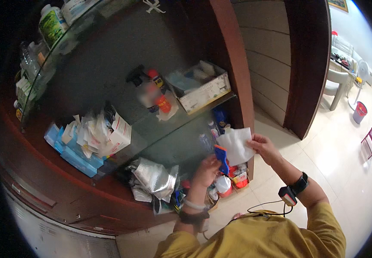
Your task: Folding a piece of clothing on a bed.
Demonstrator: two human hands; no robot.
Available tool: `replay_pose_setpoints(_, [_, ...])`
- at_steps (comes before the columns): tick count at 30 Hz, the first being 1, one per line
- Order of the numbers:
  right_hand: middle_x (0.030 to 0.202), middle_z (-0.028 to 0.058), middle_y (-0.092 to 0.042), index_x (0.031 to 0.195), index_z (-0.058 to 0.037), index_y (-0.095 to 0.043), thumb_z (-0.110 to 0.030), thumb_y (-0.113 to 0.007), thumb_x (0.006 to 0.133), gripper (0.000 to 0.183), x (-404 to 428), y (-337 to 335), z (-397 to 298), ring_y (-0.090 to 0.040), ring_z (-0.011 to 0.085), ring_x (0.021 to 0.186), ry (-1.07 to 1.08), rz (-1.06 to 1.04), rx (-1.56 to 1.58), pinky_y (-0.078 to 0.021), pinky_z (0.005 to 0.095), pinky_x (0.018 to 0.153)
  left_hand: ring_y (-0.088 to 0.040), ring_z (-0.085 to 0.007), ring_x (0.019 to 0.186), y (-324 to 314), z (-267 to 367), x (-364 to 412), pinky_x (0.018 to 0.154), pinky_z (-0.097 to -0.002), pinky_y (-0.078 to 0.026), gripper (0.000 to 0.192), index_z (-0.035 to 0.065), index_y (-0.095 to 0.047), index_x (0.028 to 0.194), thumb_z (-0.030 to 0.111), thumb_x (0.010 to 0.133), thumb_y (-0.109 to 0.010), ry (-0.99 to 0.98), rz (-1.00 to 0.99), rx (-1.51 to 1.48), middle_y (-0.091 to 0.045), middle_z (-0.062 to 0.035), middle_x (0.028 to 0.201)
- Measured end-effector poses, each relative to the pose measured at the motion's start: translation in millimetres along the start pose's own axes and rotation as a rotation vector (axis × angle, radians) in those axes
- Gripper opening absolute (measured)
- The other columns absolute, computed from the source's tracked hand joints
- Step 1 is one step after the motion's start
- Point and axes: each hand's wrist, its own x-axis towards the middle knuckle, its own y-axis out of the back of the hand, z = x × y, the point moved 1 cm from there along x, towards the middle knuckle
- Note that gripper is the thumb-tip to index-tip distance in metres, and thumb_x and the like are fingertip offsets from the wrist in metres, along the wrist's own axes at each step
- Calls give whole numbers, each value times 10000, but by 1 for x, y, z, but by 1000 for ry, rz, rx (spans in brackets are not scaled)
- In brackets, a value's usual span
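Observation:
My left hand grips a blue plastic tool with an orange edge, possibly a scraper. Pinched at its right edge by my right hand is a white textured sheet or pouch. It hangs just beyond the blue tool, and I cannot tell whether the two touch. Both hands are in front of the right end of a cabinet's lower shelf. Small bottles stand behind the white piece, partly covered by it. Beneath my hands lie a white-and-red container and red packets.
A crumpled silver bag lies left of my left hand. Above, a glass shelf bears spray cans, an open carton and a box of papers. The cabinet's brown side post rises beside my right hand.

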Motion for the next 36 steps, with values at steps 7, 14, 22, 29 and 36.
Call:
replay_pose_setpoints(7, [718, -47, -473, 858, -88, -503, -177, -505, 780, 118, 1, -6, -16, -420, 25, 643, 27, 65, 14, -327, 168, 551, -539, -168, 772, -5, 13, -7, 694, -278, -440, 222, 42, -511, 960, 33, 738, -513, 4, 287, 54, -546, -73, 908])
replay_pose_setpoints(14, [926, 34, -505, 1019, -38, -431, -153, -443, 800, 248, 1, -4, -14, -501, 116, 849, -26, -60, 323, -406, 257, 754, -525, -120, 713, -8, 2, -2, 641, -234, -427, 217, 27, -515, 948, 43, 732, -531, -5, 302, 163, -552, -41, 842])
replay_pose_setpoints(22, [919, 38, -481, 1007, -40, -386, -50, -497, 756, 275, 8, -17, -21, -494, 102, 814, 57, -157, 283, -406, 218, 710, -508, -102, 709, -22, -8, 8, 648, -227, -404, 239, 6, -524, 926, 93, 708, -569, -20, 267, 366, -548, -36, 828])
replay_pose_setpoints(29, [748, -12, -489, 846, -46, -495, -61, -503, 763, 84, 14, -8, -3, -441, 45, 684, 258, 35, -279, -361, 173, 619, -515, -127, 786, -29, -11, 12, 701, -241, -400, 252, 27, -549, 902, 34, 656, -600, -110, 222, 220, -558, -50, 880])
replay_pose_setpoints(36, [795, 6, -525, 931, -4, -527, -226, -504, 786, 266, 0, -18, -13, -470, 62, 726, -78, -36, -146, -377, 197, 627, -504, -92, 719, -48, 11, 8, 676, -216, -399, 233, -1, -565, 882, 64, 662, -606, -48, 277, 531, -567, -33, 841])
